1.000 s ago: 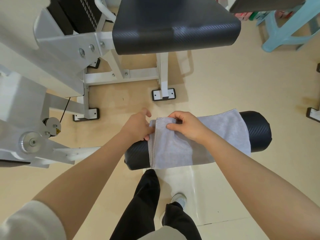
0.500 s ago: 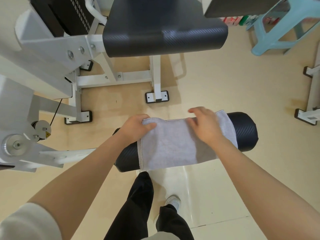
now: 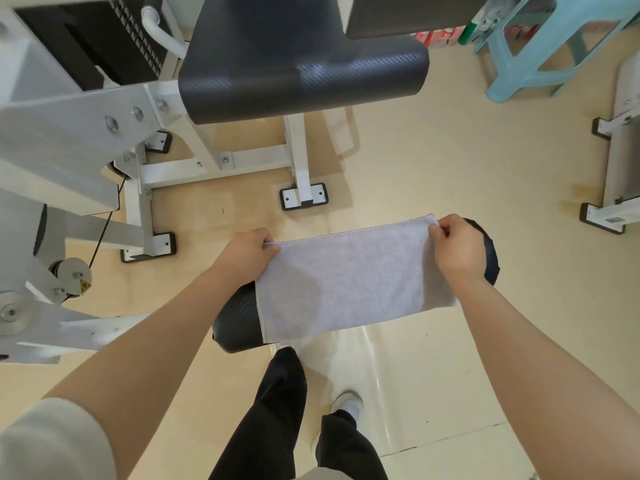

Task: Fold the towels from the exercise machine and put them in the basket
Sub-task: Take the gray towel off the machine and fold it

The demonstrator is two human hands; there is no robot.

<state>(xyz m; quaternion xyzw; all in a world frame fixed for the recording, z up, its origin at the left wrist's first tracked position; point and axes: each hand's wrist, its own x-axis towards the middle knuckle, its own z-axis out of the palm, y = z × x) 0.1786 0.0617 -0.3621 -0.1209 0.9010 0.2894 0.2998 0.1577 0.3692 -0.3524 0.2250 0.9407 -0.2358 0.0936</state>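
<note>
A grey towel (image 3: 349, 282) lies spread over the black padded roller (image 3: 239, 323) of the exercise machine, hanging down its near side. My left hand (image 3: 247, 254) pinches the towel's far left corner. My right hand (image 3: 457, 247) pinches the far right corner, over the roller's right end (image 3: 490, 258). The far edge is stretched straight between the two hands. No basket is in view.
The machine's black seat pad (image 3: 301, 74) and white steel frame (image 3: 207, 164) stand ahead and to the left, with a pulley and cable (image 3: 74, 275). A light blue plastic stool (image 3: 540, 46) is at the far right. Another white frame (image 3: 620, 168) sits at the right edge. My legs are below.
My right hand slid from the towel's left part to its right corner. The left hand kept the left corner. The towel's far edge is now pulled out flat and straight.
</note>
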